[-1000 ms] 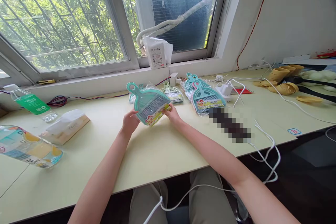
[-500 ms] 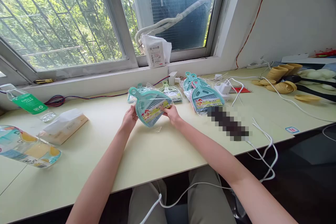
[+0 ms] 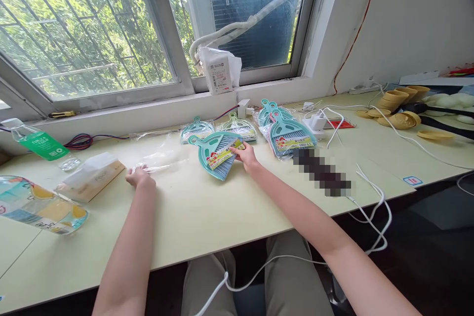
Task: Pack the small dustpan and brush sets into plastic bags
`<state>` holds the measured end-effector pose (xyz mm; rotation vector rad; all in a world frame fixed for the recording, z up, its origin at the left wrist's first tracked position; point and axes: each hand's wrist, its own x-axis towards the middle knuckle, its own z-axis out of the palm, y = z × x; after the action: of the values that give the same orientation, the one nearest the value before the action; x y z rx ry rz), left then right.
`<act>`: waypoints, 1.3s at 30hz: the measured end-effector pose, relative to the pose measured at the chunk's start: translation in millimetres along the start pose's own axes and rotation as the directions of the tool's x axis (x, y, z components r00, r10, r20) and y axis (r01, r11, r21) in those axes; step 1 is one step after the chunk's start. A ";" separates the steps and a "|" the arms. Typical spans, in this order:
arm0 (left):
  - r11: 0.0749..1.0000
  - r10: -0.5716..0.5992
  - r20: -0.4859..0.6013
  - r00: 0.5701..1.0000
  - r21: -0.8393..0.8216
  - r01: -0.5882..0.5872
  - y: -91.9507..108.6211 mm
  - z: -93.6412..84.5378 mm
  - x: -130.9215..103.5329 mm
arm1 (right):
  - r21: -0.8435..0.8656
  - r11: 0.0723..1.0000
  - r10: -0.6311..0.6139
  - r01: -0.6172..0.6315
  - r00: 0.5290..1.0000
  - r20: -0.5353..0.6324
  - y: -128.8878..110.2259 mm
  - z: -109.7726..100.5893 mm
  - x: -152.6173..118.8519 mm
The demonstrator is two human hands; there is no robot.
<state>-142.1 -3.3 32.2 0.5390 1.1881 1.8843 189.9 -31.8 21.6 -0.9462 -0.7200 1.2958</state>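
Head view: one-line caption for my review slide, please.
Right hand holds a teal plastic dustpan with grey-bristled brush; left hand grips clear plastic film.

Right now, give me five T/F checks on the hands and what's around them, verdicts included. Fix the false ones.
1. The right grip is on a teal dustpan-and-brush set. True.
2. The left grip holds a yellow cutter. False: it holds clear plastic wrap.
3. The tissue pack is in the picture's left half. True.
4. The yellow cups are at the picture's far left. False: they are toward its right edge.
5. A box in a white bag stands by the window, beyond the dustpan sets. True.
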 end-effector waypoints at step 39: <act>0.883 -0.012 0.790 0.613 0.296 -0.364 -47.8 87.2 -137.2 | -0.855 -0.183 -0.511 0.485 0.696 0.504 -5.1 17.5 -36.5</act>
<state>17.7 -59.3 39.7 1.6041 0.9389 1.2396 171.3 -64.8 36.6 -1.4721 -1.8928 -0.2555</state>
